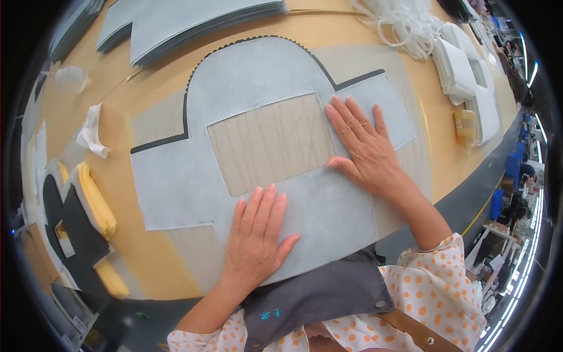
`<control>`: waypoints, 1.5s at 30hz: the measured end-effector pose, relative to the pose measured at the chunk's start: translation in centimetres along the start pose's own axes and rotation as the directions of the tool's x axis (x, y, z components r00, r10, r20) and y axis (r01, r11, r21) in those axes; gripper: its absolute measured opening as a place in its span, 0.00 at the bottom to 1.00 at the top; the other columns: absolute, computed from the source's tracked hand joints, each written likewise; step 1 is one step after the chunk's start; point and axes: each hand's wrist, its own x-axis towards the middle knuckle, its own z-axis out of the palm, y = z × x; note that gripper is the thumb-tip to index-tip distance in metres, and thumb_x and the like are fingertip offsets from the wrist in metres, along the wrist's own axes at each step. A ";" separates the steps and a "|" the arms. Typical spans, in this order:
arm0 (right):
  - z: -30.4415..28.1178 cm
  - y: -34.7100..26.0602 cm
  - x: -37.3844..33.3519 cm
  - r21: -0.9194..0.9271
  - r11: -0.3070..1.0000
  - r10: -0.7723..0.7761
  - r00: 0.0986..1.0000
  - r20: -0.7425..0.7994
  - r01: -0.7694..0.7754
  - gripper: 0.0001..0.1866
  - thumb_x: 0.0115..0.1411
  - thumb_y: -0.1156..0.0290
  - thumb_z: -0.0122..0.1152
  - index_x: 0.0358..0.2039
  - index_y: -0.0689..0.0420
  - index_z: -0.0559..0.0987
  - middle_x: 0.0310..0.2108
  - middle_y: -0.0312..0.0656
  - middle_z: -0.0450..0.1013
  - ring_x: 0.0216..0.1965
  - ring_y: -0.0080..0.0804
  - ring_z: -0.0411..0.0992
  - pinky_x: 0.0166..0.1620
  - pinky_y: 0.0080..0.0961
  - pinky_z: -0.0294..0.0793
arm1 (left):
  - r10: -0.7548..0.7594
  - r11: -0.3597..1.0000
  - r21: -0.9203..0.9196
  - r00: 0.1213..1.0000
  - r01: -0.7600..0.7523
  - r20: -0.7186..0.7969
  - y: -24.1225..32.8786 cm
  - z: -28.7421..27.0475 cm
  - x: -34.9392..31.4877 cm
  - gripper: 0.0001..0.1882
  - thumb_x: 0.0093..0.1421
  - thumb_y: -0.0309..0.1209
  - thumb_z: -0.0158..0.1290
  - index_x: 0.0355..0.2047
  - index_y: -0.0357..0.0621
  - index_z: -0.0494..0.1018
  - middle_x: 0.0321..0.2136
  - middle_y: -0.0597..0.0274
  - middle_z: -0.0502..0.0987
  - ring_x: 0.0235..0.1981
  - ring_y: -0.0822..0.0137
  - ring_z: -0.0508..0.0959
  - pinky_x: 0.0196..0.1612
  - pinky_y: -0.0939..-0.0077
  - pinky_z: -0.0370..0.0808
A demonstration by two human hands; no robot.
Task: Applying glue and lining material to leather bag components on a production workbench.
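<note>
A light grey cut panel (176, 188) lies flat on the worktable in front of me, with a rounded top, stepped sides and a rectangular opening in its middle. Dark edging (359, 80) runs along its far outline, notched around the curve and smooth on the stepped parts. My left hand (255, 237) rests palm down on the panel just below the opening, fingers stretched out. To the right of the opening, my right hand (363, 144) lies flat on the panel with its fingers spread. Neither hand holds anything.
A stack of grey panels (193, 26) stands at the far left. Black and yellow pieces (85, 217) are piled at left, near a crumpled white scrap (92, 132). White strips (402, 26), stacked white pieces (463, 73) and a yellowish container (465, 126) sit at right.
</note>
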 end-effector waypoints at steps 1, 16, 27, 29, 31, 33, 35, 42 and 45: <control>0.1 0.0 0.0 -0.001 1.000 -0.001 1.000 0.000 0.001 0.46 0.63 0.31 0.35 0.72 0.52 0.51 0.73 0.39 0.46 0.74 0.36 0.41 0.71 0.49 0.27 | -0.001 1.000 0.031 1.000 0.001 0.006 0.0 -0.3 0.2 0.39 0.57 0.44 0.59 0.64 0.37 0.61 0.66 0.50 0.59 0.68 0.52 0.57 0.69 0.54 0.53; -1.1 0.5 3.9 0.094 0.995 0.050 0.996 -0.070 -0.043 0.46 0.63 0.30 0.33 0.72 0.48 0.48 0.74 0.37 0.42 0.74 0.38 0.37 0.71 0.53 0.27 | -0.066 0.988 0.136 0.995 0.076 -0.078 -2.3 -3.1 6.0 0.41 0.62 0.43 0.53 0.69 0.37 0.51 0.70 0.49 0.50 0.72 0.52 0.48 0.70 0.47 0.43; 0.2 -0.6 8.1 0.076 0.986 -0.143 0.986 -0.081 0.149 0.41 0.66 0.33 0.30 0.71 0.45 0.52 0.73 0.33 0.47 0.74 0.36 0.41 0.70 0.60 0.29 | 0.052 0.972 0.236 0.973 0.003 -0.224 -6.7 -1.3 12.1 0.34 0.66 0.49 0.47 0.66 0.41 0.59 0.68 0.48 0.55 0.70 0.53 0.54 0.69 0.46 0.47; 0.0 -0.8 8.2 0.062 0.988 -0.134 0.988 -0.080 0.139 0.41 0.66 0.33 0.30 0.71 0.46 0.52 0.73 0.33 0.47 0.74 0.36 0.41 0.70 0.60 0.29 | 0.027 0.964 0.265 0.983 0.023 -0.183 -6.5 -1.6 12.2 0.33 0.68 0.46 0.44 0.67 0.41 0.57 0.69 0.47 0.54 0.70 0.50 0.53 0.69 0.45 0.48; -0.4 -1.0 8.8 0.048 0.991 -0.118 0.990 -0.076 0.121 0.41 0.66 0.33 0.30 0.71 0.46 0.53 0.73 0.34 0.47 0.74 0.36 0.41 0.70 0.60 0.30 | 0.037 0.962 0.271 0.972 0.029 -0.234 -6.5 -2.3 12.8 0.31 0.68 0.43 0.45 0.66 0.39 0.58 0.67 0.45 0.56 0.69 0.49 0.55 0.68 0.47 0.50; -0.9 -1.2 9.9 0.029 0.989 -0.141 0.975 -0.173 0.148 0.41 0.66 0.34 0.29 0.71 0.47 0.53 0.73 0.34 0.47 0.74 0.35 0.41 0.70 0.60 0.30 | 0.051 0.962 0.273 0.959 0.028 -0.278 -7.1 -2.9 13.8 0.29 0.68 0.40 0.45 0.64 0.37 0.60 0.66 0.44 0.58 0.68 0.48 0.57 0.68 0.48 0.53; -0.8 -1.7 11.5 0.063 0.986 -0.142 0.975 -0.171 0.155 0.41 0.66 0.34 0.29 0.71 0.48 0.53 0.73 0.34 0.47 0.74 0.35 0.41 0.70 0.60 0.30 | 0.076 0.982 0.189 0.917 -0.001 -0.391 -8.6 -2.9 15.4 0.25 0.66 0.34 0.47 0.60 0.34 0.63 0.61 0.44 0.63 0.64 0.48 0.61 0.66 0.54 0.58; 1.2 -1.6 14.5 0.026 0.988 -0.144 0.970 -0.196 0.152 0.40 0.67 0.36 0.31 0.71 0.49 0.54 0.72 0.34 0.49 0.73 0.33 0.43 0.70 0.59 0.31 | 0.085 0.982 0.188 0.898 -0.003 -0.432 -10.6 -1.7 17.4 0.24 0.64 0.32 0.49 0.58 0.34 0.65 0.58 0.46 0.66 0.62 0.50 0.63 0.66 0.58 0.59; 1.2 -1.7 14.6 0.077 0.985 -0.134 0.971 -0.199 0.151 0.39 0.67 0.37 0.32 0.71 0.49 0.55 0.72 0.34 0.49 0.73 0.32 0.44 0.70 0.57 0.33 | 0.076 0.988 0.154 0.886 -0.006 -0.457 -10.7 -1.7 17.2 0.24 0.64 0.33 0.49 0.58 0.34 0.65 0.58 0.46 0.66 0.63 0.51 0.63 0.66 0.57 0.59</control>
